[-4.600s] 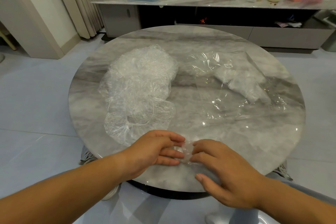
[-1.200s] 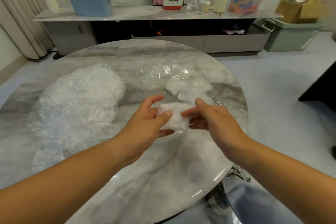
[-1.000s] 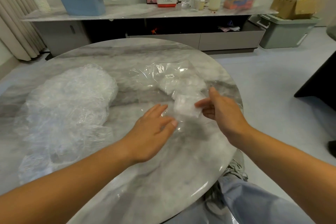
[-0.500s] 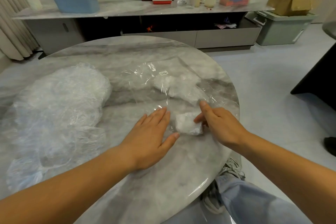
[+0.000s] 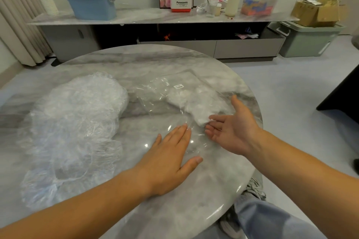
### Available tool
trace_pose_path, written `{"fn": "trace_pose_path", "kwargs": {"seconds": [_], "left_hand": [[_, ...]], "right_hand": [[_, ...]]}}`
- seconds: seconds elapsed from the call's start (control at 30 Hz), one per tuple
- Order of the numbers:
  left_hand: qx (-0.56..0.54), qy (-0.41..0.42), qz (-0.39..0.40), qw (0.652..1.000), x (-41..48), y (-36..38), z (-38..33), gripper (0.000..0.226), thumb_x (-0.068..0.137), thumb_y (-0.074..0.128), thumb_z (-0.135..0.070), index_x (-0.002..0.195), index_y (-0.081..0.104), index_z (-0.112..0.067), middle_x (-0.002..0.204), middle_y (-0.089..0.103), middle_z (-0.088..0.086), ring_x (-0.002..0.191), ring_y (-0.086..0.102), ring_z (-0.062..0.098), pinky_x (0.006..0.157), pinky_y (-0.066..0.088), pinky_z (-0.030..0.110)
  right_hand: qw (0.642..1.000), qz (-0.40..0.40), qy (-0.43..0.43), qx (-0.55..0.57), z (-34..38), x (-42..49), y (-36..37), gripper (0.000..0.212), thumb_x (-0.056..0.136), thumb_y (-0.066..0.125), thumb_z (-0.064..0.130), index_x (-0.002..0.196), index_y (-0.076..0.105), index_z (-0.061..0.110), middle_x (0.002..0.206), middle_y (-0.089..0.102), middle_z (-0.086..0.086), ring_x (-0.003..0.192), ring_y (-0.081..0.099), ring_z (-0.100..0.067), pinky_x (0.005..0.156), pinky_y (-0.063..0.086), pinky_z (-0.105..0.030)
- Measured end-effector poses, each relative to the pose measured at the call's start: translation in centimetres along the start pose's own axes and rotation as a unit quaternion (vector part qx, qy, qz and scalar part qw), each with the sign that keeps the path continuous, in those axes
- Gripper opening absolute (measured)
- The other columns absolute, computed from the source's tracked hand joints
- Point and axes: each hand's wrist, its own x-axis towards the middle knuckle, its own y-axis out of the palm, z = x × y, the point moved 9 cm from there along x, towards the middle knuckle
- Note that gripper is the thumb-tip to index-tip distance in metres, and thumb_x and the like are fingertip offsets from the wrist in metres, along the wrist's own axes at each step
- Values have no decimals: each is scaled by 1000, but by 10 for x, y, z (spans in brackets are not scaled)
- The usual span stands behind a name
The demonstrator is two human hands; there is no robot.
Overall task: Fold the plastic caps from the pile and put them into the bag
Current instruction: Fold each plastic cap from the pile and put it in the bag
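A big heap of crinkled clear plastic caps (image 5: 73,122) covers the left half of the round marble table (image 5: 155,62). To its right lies a clear bag (image 5: 186,93) with a small white label, holding several folded caps (image 5: 194,103). My left hand (image 5: 167,159) lies flat, palm down, on the bag's near edge. My right hand (image 5: 231,128) is open, palm turned left, its fingertips touching a folded cap (image 5: 202,119) at the bag's mouth.
The table's right rim runs just past my right hand, with grey floor beyond. A long low cabinet (image 5: 174,17) at the back carries a blue bin, boxes and bottles. A green crate (image 5: 308,39) with a cardboard box stands at the far right.
The folded cap went from both hands into the bag's mouth; my right hand pushed it farther in and opened. My left hand dropped flat onto the bag's edge.
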Motion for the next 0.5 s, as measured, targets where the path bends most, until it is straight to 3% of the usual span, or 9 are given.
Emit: {"fn": "trace_pose_path", "kwargs": {"seconds": [0.07,0.17,0.27,0.37,0.5], "left_hand": [[0,7,-4,1000,0,0,-1,81,97,16,-69,159,-12,-27,165,-20,-13,150,-19,1,126,-1,41],[10,11,-5,1000,1,0,1,80,98,17,-68,160,-12,-26,166,-19,-12,150,-18,2,126,-2,41],[16,17,1,1000,1,3,3,81,97,16,-69,160,-11,-25,166,-19,-11,150,-19,2,126,-4,41],[24,22,11,999,0,5,7,82,96,16,-70,160,-10,-25,166,-19,-12,150,-20,2,126,-6,41],[26,27,19,999,-2,6,12,81,97,17,-70,160,-10,-27,165,-19,-12,149,-22,1,125,-8,41]], "right_hand": [[998,-38,-24,44,1,4,-1,85,93,48,72,127,54,-6,141,47,-28,115,56,-35,98,50,-40],[993,-73,-51,83,3,9,-3,74,92,57,65,122,58,-2,127,54,-28,108,65,-39,83,57,-41],[987,-98,-70,104,3,11,-7,65,93,61,58,120,58,-1,124,52,-26,104,67,-40,77,59,-43],[986,-103,-74,110,3,15,-12,65,96,57,56,122,56,-3,125,54,-26,105,66,-40,85,58,-43],[990,-67,-57,109,0,20,-14,75,99,49,59,141,43,-2,140,51,-30,129,52,-45,113,42,-48]]}}
